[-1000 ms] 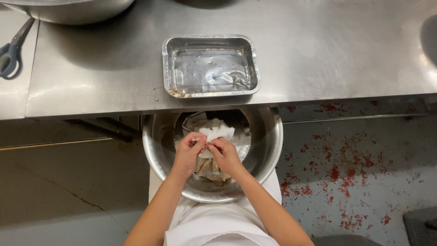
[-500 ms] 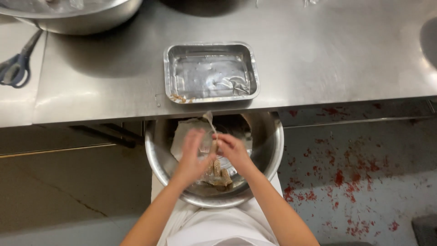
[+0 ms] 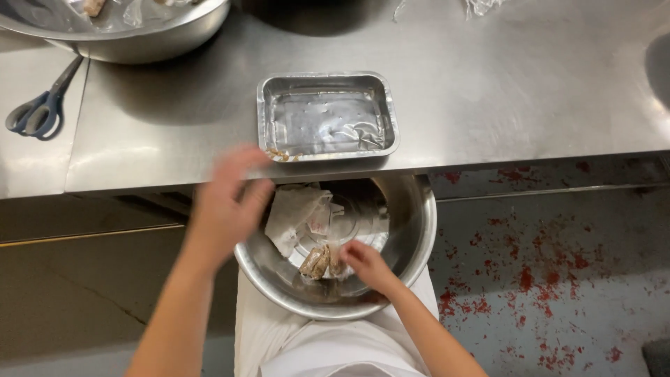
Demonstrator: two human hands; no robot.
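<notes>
a: nearest first. what's on the lap?

b: steel bowl (image 3: 412, 230) on the person's white apron (image 3: 328, 349), tucked partly under the near edge of the steel counter (image 3: 488, 91).

a: right hand?

b: right hand (image 3: 366, 265) is down inside the bowl, near side, fingers curled on something small at the bottom. can't tell if it's actually pinched. just left of it, touching or nearly so, a brownish food piece (image 3: 315, 262).

a: other stuff in the bowl?

b: crumpled white wrapper (image 3: 293, 213) on the left inside wall, clear plastic film (image 3: 356, 220) toward the far side.

a: left hand?

b: left hand (image 3: 227, 206) is up over the bowl's left rim, blurred with motion, fingers spread, open, holding nothing i can see. fingertips reach up toward the counter edge.

a: further out?

b: on the counter just beyond the bowl, a rectangular foil tray (image 3: 328, 115), shiny inside, a few crumbs at its near left corner. far left, scissors (image 3: 42, 108) with blue-grey handles lying flat. far left top, big steel mixing bowl (image 3: 139, 31), cut off by the frame, some plastic in it.

a: floor?

b: right side, grey floor (image 3: 558, 279) with red splatter marks.
</notes>
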